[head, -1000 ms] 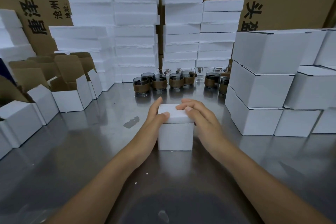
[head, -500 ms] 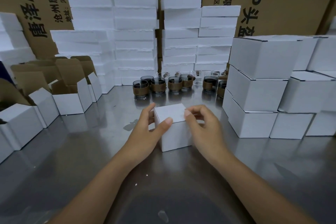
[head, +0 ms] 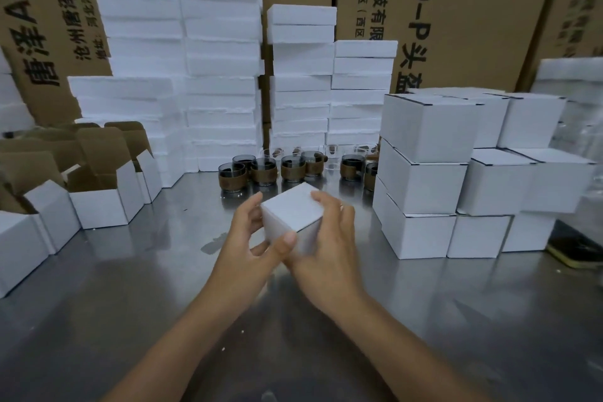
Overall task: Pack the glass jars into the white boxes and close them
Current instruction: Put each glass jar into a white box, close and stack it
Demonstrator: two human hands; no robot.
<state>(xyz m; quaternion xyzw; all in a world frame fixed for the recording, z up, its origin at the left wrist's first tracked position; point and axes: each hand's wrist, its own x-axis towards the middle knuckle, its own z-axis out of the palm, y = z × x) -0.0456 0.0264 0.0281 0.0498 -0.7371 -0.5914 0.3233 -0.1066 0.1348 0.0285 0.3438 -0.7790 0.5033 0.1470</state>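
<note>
Box (head: 292,214), closed and tilted, is being held over the tabletop (head: 130,287) in front of the jars (head: 264,170), with the grip of the left hand (head: 248,248) curled round its left side and that of the right hand (head: 329,245) curled round its right side.

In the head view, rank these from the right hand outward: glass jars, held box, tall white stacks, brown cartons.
1. Held box, gripped by the right hand.
2. Glass jars, just behind it.
3. Tall white stacks, behind the jars.
4. Brown cartons, rearmost.
</note>
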